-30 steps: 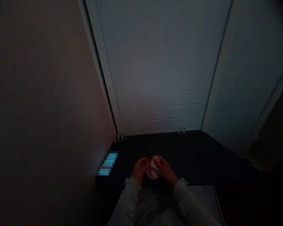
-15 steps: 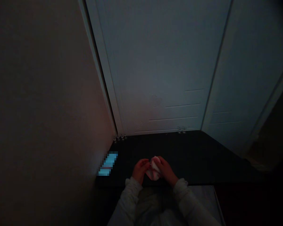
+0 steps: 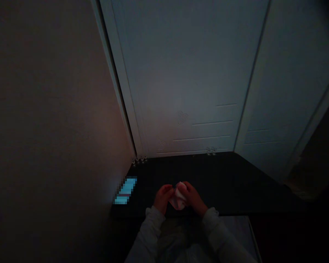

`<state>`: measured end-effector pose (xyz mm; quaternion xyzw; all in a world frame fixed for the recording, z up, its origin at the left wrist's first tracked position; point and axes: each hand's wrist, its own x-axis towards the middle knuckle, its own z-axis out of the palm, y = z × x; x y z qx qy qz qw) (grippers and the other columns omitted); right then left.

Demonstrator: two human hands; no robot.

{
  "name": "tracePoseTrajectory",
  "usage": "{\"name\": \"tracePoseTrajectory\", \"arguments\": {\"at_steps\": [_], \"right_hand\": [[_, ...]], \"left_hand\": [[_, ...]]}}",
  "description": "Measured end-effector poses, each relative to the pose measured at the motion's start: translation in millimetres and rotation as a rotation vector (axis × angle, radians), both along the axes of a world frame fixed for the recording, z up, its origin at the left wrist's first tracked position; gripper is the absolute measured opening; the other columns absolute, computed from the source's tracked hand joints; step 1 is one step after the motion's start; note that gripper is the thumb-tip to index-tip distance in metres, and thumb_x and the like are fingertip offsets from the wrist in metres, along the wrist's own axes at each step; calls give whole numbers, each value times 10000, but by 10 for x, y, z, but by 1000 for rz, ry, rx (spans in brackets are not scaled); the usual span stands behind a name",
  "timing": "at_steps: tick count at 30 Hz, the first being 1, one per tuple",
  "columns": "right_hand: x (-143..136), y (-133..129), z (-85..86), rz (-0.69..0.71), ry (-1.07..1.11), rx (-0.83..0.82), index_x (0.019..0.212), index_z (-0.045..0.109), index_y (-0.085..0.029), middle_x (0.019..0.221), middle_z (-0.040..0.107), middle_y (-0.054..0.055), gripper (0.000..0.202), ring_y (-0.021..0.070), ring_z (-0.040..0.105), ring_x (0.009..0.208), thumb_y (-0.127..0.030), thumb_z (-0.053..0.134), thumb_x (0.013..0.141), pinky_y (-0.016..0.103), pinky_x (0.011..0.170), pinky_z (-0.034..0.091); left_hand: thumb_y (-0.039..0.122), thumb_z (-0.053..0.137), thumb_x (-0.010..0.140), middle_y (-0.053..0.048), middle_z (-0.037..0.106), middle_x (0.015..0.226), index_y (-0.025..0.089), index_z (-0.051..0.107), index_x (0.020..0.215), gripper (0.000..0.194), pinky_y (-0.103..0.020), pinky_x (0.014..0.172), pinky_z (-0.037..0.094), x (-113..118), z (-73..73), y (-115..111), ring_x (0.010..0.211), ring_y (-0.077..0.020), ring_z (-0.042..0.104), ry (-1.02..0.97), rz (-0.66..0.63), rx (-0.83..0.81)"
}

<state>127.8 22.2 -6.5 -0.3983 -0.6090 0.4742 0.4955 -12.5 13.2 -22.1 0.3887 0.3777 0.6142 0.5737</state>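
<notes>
A small, pale pinkish cloth-like item (image 3: pixel 178 201) is between my hands above the near edge of the dark table. My right hand (image 3: pixel 191 197) is closed on its upper right part, with the thumb lying over it. My left hand (image 3: pixel 163 197) is at its left side, fingers bent and pressed together near the item's upper left edge. Whatever the left fingertips pinch is too small and dark to make out. The room is dim, so fine details are lost.
A lit, pixelated phone-like screen (image 3: pixel 125 190) lies at the left on the dark tabletop (image 3: pixel 222 182). Small clear objects (image 3: pixel 139 160) stand at the back left, others (image 3: pixel 211 150) at the back centre. Pale panels (image 3: pixel 181 73) rise behind; a wall (image 3: pixel 57 109) bounds the left.
The left fingers have shifted very slightly beside the pale item, and a small bright glint between the hands is gone. The right hand keeps its hold.
</notes>
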Motion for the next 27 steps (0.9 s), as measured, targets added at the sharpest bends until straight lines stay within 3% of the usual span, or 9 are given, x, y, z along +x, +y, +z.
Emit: {"name": "tracePoseTrajectory", "arguments": {"at_steps": [8,17,27], "right_hand": [[16,-11,-6,120,-29,-27,882,539,-162,792,580,34,261,154,527,679,-331,489,689,246,567,423],[16,-3,-32,129,-91,81,905,553,-150,824,588,43,285,154,531,708,-329,472,698,251,612,420],[2,13,-58,75,-131,78,901,560,-152,829,590,51,325,170,529,731,-392,447,713,270,632,411]], "left_hand": [[281,659,569,-49,599,784,137,565,813,299,-276,673,406,-2,-39,17,723,-155,549,16,12,24],[286,659,558,-63,606,775,135,580,817,311,-290,684,406,-6,-38,21,723,-166,552,68,19,32],[261,663,557,-53,614,787,146,593,820,296,-283,698,400,-1,-10,6,745,-165,550,83,23,26]]}}
